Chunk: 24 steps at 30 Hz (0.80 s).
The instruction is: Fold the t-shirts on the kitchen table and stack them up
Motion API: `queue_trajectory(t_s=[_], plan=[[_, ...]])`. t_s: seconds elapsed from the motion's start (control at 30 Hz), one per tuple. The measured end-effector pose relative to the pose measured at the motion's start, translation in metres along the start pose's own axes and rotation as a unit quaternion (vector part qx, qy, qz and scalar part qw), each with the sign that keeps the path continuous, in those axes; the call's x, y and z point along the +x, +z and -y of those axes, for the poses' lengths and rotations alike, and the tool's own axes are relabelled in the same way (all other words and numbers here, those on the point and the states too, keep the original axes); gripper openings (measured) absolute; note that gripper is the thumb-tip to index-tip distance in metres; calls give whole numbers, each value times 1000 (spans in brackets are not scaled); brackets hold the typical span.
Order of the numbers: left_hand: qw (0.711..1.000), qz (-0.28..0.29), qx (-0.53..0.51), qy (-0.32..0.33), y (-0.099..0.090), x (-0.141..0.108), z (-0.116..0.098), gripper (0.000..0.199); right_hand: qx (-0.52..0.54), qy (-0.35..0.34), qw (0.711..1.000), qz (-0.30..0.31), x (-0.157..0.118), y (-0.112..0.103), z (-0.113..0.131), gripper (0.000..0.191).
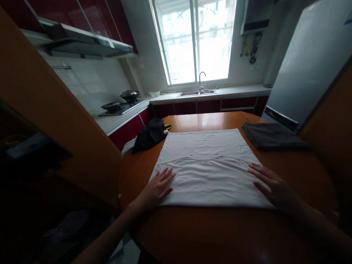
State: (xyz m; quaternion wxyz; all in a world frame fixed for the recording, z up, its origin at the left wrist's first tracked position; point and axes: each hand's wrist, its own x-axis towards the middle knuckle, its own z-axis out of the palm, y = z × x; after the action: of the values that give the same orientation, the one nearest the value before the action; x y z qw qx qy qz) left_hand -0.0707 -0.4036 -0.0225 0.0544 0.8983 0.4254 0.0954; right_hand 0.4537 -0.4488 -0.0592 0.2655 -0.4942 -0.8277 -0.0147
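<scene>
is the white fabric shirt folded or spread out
Partly folded: the white fabric shirt is doubled over on its near side, with the curved neckline lying across its middle; the far part lies flat.

There are two hands (157, 187) (271, 185), one white garment (210, 179), one folded grey cloth (275, 136), one table (198, 121), two pans (129, 95) (111, 106), one faucet (200, 82) and one window (194, 40).

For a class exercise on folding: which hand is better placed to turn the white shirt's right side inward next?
Probably the right hand: its fingers lie at that side of the white shirt, while the left hand lies at the opposite side.
</scene>
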Motion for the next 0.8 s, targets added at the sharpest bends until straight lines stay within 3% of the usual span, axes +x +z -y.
queue_trajectory(t_s=[0.2, 0.3, 0.43, 0.6, 0.8], plan=[[985, -120, -100, -69, -39, -45, 16, 51, -13, -108, 992, 70, -40, -12, -15, 65], [989, -80, -114, -49, -45, -67, 17, 41, -23, -121, 991, 46, -55, -11, -29, 72], [996, -27, -80, 13, -37, -84, 13, 31, -11, -147, 989, -12, -58, -18, -34, 61], [997, -34, 2, 72, -31, -90, 16, 34, -20, -201, 979, 25, -57, -37, -23, 43], [995, -47, 11, 84, -27, -93, 22, 46, -51, -148, 987, 27, -60, -42, -12, 30]])
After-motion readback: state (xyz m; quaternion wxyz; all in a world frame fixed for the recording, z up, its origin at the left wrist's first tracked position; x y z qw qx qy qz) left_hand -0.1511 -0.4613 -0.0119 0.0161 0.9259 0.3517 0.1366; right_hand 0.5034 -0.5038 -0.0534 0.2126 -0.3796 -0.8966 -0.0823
